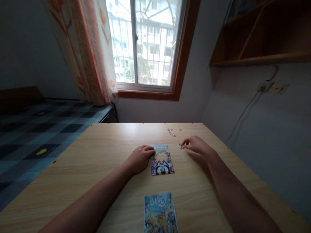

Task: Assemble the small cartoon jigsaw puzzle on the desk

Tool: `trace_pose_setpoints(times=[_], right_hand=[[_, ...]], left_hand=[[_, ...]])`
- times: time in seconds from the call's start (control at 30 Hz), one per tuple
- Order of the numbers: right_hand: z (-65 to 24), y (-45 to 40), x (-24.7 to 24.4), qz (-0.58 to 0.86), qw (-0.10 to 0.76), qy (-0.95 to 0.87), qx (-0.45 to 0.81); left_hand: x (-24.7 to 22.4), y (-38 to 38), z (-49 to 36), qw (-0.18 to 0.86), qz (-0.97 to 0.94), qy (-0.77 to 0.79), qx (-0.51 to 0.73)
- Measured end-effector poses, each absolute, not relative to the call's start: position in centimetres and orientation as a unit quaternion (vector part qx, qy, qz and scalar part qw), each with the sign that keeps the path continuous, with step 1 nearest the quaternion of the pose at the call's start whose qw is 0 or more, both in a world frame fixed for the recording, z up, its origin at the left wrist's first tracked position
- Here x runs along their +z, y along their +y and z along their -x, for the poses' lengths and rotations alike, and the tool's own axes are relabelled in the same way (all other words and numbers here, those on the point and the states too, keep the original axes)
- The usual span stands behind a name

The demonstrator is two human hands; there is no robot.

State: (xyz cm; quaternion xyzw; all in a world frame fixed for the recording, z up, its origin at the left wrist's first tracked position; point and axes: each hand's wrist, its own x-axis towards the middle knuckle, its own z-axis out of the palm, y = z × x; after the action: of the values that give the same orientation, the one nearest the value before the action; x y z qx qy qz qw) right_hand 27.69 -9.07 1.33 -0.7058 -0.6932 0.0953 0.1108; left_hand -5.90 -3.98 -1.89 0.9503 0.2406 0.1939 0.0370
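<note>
A partly filled jigsaw puzzle (162, 169) lies flat on the wooden table (109, 139), with a bare gap in its upper middle. My left hand (141, 159) rests on the puzzle's left edge, fingers lying flat and apparently holding nothing. To the right of the puzzle, my right hand (195, 144) has its fingers pinched at a small cluster of puzzle pieces (181, 146); whether a piece is between the fingertips is too small to tell. Several loose pieces (169, 133) are scattered farther back. Nearer to me lies a printed picture sheet (160, 213) with "BLUEY" on it.
Behind the table are a window (155, 48) and a flowered curtain (89, 55). A bed with a checked cover (55, 123) stands at the left. On the right wall are a wooden shelf (262, 60) and a socket with a cable (266, 86).
</note>
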Motion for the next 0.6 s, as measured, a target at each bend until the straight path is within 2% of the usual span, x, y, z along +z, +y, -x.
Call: trace_pose_setpoints(times=[0.6], right_hand=[[-25.9,-10.1,1.2,0.694,0.106,-0.707,0.085]], left_hand=[[-1.7,-4.1,5.9,0.037,-0.951,0.237,0.193]])
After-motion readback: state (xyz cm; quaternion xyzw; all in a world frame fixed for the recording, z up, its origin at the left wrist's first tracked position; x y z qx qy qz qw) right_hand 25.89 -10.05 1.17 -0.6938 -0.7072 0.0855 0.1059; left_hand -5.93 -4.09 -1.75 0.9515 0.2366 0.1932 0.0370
